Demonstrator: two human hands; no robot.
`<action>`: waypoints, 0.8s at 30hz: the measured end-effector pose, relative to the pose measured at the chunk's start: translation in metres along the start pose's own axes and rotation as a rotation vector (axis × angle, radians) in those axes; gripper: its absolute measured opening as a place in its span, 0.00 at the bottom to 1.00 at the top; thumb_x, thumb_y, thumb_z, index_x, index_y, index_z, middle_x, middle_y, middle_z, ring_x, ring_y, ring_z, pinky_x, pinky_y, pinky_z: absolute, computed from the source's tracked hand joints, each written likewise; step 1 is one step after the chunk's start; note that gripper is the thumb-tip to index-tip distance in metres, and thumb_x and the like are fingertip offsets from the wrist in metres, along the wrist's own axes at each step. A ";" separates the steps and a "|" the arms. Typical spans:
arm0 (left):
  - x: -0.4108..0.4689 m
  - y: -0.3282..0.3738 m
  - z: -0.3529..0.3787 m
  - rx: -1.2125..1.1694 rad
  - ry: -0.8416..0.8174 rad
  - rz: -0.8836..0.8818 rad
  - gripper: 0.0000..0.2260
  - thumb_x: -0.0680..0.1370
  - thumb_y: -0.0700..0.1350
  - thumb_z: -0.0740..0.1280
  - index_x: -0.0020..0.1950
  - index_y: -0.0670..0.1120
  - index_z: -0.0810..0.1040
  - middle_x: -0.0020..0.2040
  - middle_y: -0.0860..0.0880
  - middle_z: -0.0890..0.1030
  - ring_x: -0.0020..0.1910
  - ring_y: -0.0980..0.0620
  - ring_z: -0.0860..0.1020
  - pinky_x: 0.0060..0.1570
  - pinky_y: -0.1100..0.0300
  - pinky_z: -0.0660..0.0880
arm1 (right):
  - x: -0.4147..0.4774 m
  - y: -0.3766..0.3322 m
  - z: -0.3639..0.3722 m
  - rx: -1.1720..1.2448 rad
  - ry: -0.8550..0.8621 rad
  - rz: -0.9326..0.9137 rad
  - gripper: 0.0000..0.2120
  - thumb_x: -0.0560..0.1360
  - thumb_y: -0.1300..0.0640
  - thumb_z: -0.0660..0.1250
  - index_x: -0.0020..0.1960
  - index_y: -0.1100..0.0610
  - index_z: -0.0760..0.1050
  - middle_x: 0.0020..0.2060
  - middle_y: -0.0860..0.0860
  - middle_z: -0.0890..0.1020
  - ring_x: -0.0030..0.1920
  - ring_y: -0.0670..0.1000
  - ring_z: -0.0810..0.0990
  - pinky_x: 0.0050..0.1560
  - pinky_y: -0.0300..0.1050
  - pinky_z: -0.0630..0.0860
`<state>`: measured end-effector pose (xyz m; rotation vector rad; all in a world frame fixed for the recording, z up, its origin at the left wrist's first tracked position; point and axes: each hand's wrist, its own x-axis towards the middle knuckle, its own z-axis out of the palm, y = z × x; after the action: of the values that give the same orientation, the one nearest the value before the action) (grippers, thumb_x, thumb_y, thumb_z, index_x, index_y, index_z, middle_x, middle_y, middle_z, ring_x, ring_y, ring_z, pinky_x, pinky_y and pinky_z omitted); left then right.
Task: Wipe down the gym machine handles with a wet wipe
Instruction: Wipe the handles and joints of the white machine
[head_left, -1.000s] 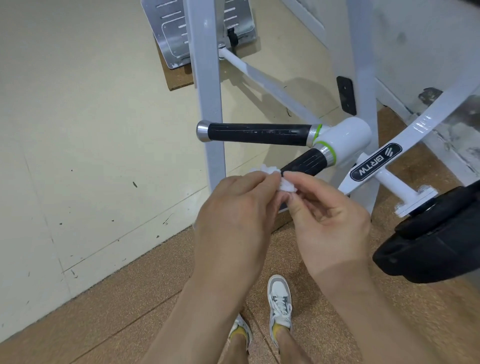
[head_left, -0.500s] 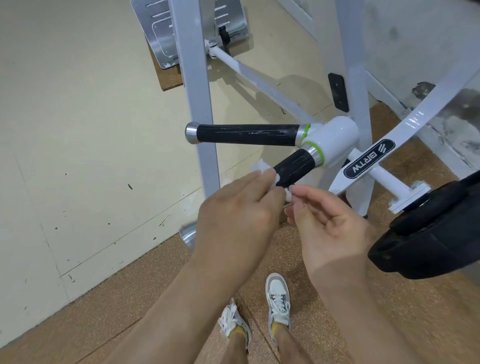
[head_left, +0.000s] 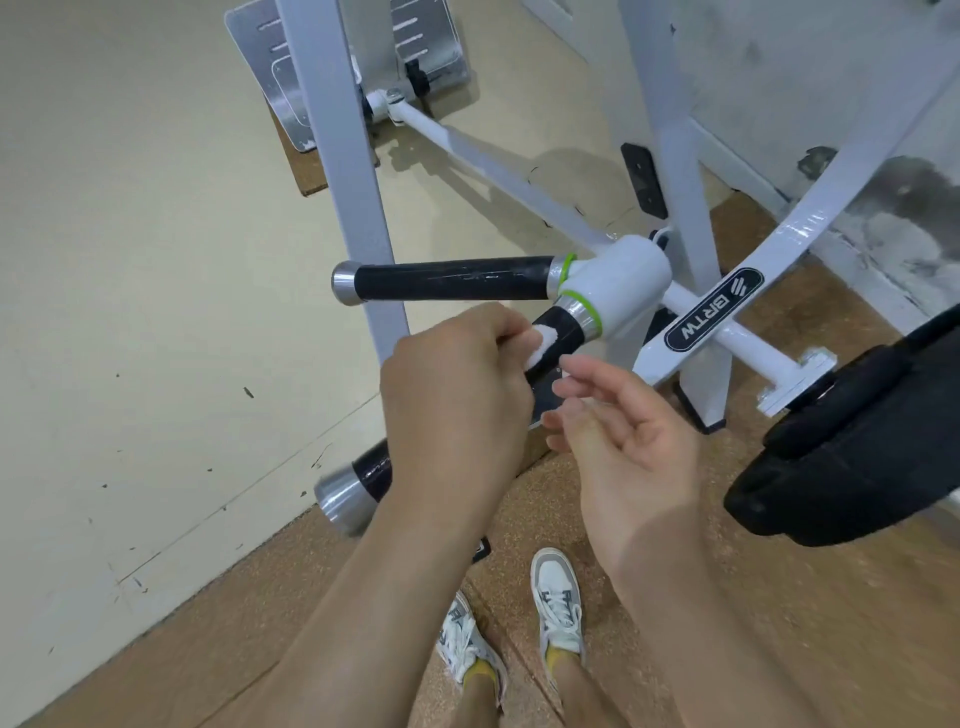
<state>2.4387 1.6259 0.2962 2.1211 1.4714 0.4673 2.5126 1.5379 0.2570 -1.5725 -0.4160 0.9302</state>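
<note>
Since half a second ago our right hand (head_left: 623, 441) has let go of the wet wipe (head_left: 542, 345) and drawn back; its fingers lie loose and spread, palm up, holding nothing. Our left hand (head_left: 452, 395) curls over the lower handle (head_left: 566, 323), its fingertips pinning the wipe against the black grip near the green-ringed collar. This handle's long axis runs from the white hub (head_left: 618, 291) down-left toward us, ending in a silver cap (head_left: 340, 501). Beyond the hub, a black label (head_left: 714, 317) reads "BRTW".
</note>
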 end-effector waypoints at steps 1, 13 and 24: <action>-0.004 0.003 0.001 0.042 -0.070 0.081 0.07 0.73 0.46 0.65 0.38 0.50 0.83 0.33 0.51 0.82 0.34 0.47 0.80 0.31 0.59 0.71 | 0.000 0.001 0.000 -0.009 0.000 -0.009 0.20 0.76 0.68 0.64 0.45 0.42 0.81 0.41 0.44 0.84 0.42 0.46 0.83 0.45 0.40 0.78; -0.003 0.001 0.012 0.150 -0.033 0.342 0.09 0.68 0.43 0.61 0.39 0.47 0.81 0.35 0.52 0.82 0.34 0.48 0.81 0.25 0.60 0.72 | 0.006 -0.001 -0.006 -0.014 -0.009 -0.068 0.21 0.77 0.69 0.63 0.50 0.42 0.78 0.43 0.43 0.82 0.43 0.45 0.81 0.46 0.42 0.79; 0.009 0.003 0.018 0.150 -0.013 0.330 0.06 0.64 0.36 0.69 0.38 0.45 0.78 0.32 0.50 0.78 0.28 0.46 0.76 0.26 0.62 0.65 | 0.007 -0.001 -0.010 -0.218 0.003 -0.249 0.22 0.76 0.70 0.63 0.57 0.44 0.76 0.52 0.42 0.75 0.44 0.47 0.78 0.46 0.34 0.75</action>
<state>2.4539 1.6297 0.2830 2.4959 1.1832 0.4717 2.5245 1.5363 0.2554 -1.6726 -0.7137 0.7081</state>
